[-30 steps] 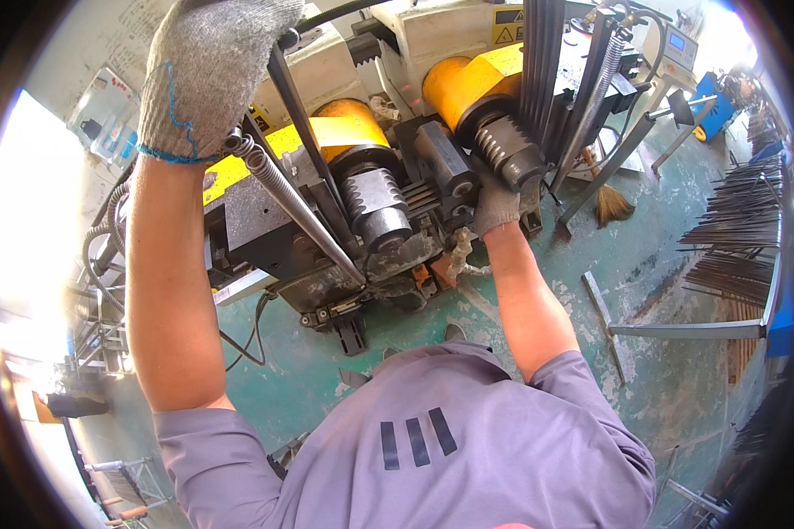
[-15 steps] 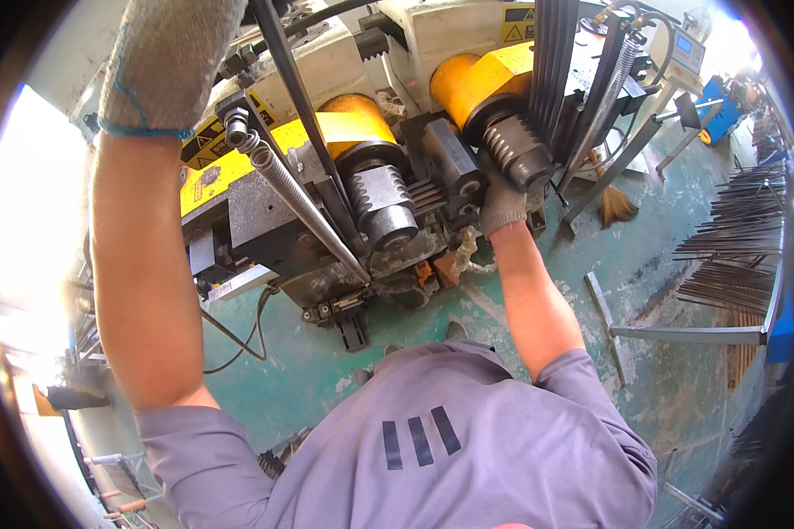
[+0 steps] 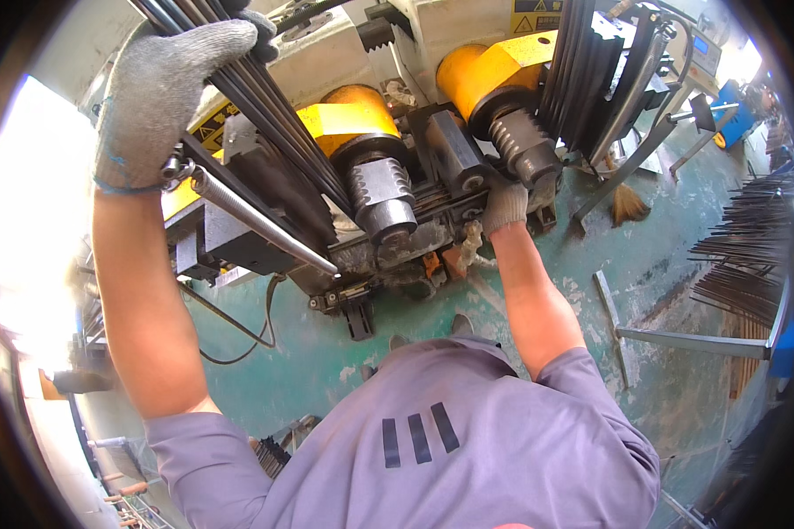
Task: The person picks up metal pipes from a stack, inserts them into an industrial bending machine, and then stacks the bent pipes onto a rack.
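My left hand point(image 3: 163, 97), in a grey knitted glove, is raised at the upper left. Its fingers wrap round a bundle of long dark metal rods point(image 3: 278, 132) that slopes down to the left toothed roller point(image 3: 384, 196) of a bending machine. Lower and to the right, my right hand point(image 3: 505, 207), also gloved, reaches in between a black clamp block point(image 3: 454, 152) and the right toothed roller point(image 3: 525, 152). Its fingers are hidden behind these parts. Several upright dark rods point(image 3: 569, 75) stand beside the right roller.
A swing arm with a coil spring point(image 3: 260, 225) lies below my left hand. Yellow housings point(image 3: 353, 115) sit behind the rollers. At the right are a broom point(image 3: 628, 204), a metal floor frame point(image 3: 692, 339) and stacked rods point(image 3: 750, 225). A black cable point(image 3: 238, 348) hangs at the left.
My left hand has come down into fuller view with the rods in it. The left swing arm and spring have shifted left and lower. My right hand stays at the clamp block.
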`<action>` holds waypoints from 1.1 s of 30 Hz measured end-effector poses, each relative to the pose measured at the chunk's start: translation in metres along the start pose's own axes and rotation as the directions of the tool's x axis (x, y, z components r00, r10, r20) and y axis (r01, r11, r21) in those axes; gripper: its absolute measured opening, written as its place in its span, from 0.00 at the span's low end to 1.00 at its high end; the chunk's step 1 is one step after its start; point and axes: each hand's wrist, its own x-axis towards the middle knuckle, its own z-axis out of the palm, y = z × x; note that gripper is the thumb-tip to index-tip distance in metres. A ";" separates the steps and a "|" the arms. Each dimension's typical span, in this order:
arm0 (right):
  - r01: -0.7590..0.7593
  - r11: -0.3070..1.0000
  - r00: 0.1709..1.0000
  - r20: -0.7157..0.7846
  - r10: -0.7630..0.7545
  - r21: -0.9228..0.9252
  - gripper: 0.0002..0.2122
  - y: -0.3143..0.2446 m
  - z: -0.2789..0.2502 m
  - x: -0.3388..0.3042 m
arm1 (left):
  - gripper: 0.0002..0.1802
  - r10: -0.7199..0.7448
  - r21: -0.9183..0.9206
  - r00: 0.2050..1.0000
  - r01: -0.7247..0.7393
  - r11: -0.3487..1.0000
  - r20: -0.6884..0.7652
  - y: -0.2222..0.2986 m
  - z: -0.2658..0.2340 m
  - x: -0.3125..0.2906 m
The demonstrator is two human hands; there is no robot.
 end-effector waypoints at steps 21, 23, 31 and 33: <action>-0.140 0.895 0.985 -0.035 0.171 0.423 0.15 -0.010 0.013 -0.004 | 0.33 0.046 0.258 0.996 -0.064 0.964 0.077 -0.017 -0.020 0.005; -0.108 0.913 0.989 -0.048 0.138 0.393 0.15 -0.002 0.012 -0.002 | 0.33 0.035 0.283 0.996 -0.056 0.957 0.077 -0.019 -0.018 0.006; -0.126 0.937 0.992 0.018 0.127 0.326 0.16 -0.004 0.013 -0.004 | 0.33 -0.018 0.261 0.997 -0.004 0.965 0.081 -0.015 -0.032 0.003; -0.094 0.961 0.996 0.015 0.093 0.258 0.15 -0.002 0.010 -0.003 | 0.33 -0.014 0.300 0.997 -0.008 0.954 0.072 -0.012 -0.025 0.001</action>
